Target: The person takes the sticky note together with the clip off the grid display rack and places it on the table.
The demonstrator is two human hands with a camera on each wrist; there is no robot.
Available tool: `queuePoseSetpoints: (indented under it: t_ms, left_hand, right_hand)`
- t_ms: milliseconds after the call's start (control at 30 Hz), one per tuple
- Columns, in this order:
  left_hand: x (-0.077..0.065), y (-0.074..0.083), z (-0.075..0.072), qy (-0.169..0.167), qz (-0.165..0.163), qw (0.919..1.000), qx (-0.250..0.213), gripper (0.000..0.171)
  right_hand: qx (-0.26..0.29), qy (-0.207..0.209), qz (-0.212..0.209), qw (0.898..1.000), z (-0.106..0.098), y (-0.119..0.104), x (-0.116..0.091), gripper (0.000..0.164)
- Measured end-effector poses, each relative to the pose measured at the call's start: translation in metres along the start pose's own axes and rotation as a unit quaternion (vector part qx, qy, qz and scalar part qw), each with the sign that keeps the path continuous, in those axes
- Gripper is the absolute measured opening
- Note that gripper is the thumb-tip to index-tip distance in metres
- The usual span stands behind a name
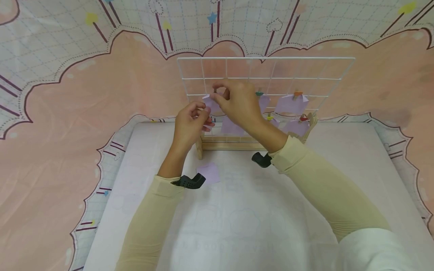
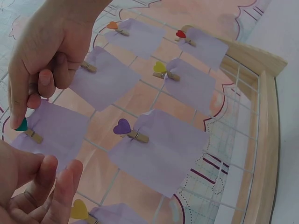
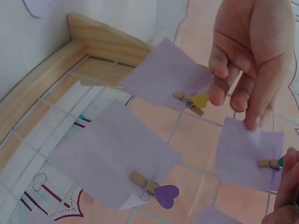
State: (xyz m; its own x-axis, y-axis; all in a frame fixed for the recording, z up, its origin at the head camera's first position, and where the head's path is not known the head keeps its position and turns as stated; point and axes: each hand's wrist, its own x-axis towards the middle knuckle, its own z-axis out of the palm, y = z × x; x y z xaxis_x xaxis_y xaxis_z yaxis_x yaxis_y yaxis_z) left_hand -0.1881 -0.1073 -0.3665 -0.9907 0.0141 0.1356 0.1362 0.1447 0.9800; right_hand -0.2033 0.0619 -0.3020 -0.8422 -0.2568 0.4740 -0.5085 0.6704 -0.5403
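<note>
My right hand [image 1: 240,99] is at the upper left of a white wire grid [image 1: 268,79], pinching a small wooden clothespin [image 2: 33,136] with a teal heart. That clothespin sits at the top edge of a purple paper square [image 3: 243,151] lying against the grid. Just below, my left hand [image 1: 191,122] pinches the lower edge of the same square between thumb and fingertip, its other fingers loosely bent. Beside it hangs another purple square [image 2: 163,149], held by a clothespin with a purple heart [image 2: 122,126].
More purple squares hang under clothespins with orange [image 1: 298,93], red [image 1: 304,117] and yellow [image 1: 269,117] hearts. The grid stands in a wooden base [image 1: 230,145] at the back of the white table [image 1: 237,218]. A loose purple square [image 1: 211,171] lies in front.
</note>
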Motion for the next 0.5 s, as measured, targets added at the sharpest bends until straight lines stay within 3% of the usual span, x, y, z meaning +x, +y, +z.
queuePoseSetpoints:
  t_ms: [233, 500]
  left_hand:
    - [0.0019, -0.0004, 0.0001, -0.004, 0.005, 1.0, 0.003, 0.017]
    - [0.0003, 0.0017, 0.0006, -0.003, 0.009, 0.9999, 0.005, 0.016]
  right_hand:
    - [0.007, 0.009, -0.005, 1.0, 0.0032, 0.0004, -0.0019, 0.025]
    - [0.038, 0.053, -0.032, 0.997, 0.0096, 0.006, -0.002, 0.02]
